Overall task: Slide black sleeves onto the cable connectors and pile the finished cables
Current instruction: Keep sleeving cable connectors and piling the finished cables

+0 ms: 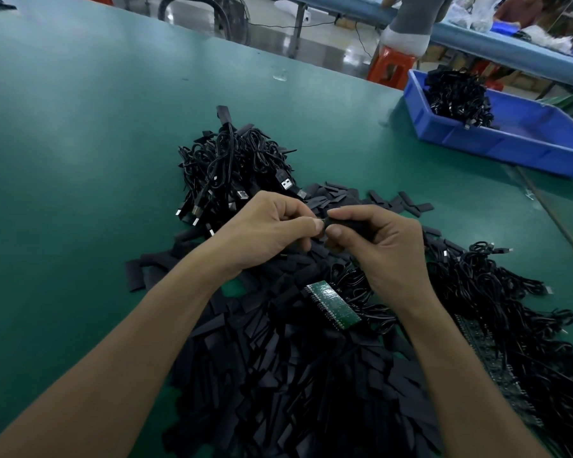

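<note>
From the head camera, we see both hands meeting just above the heap. The left hand (272,229) has its grip pinched tight on a small connector (320,222), of which only a metal glint shows at the fingertips. The right hand (377,246) has its grip curled round a black sleeve (343,223), mouth aimed at that tip, so we judge that the sliding is just starting.

The loose sleeves (295,375) are spread right under the wrists, handy for the next pick. The bare cables (497,302) lie to the right, the finished pile (232,173) sits beyond the left hand, well apart, so nothing mixes. A green circuit board (333,307) rests among the sleeves on the surface (80,160). A blue bin (510,140) holds more cables far right.
</note>
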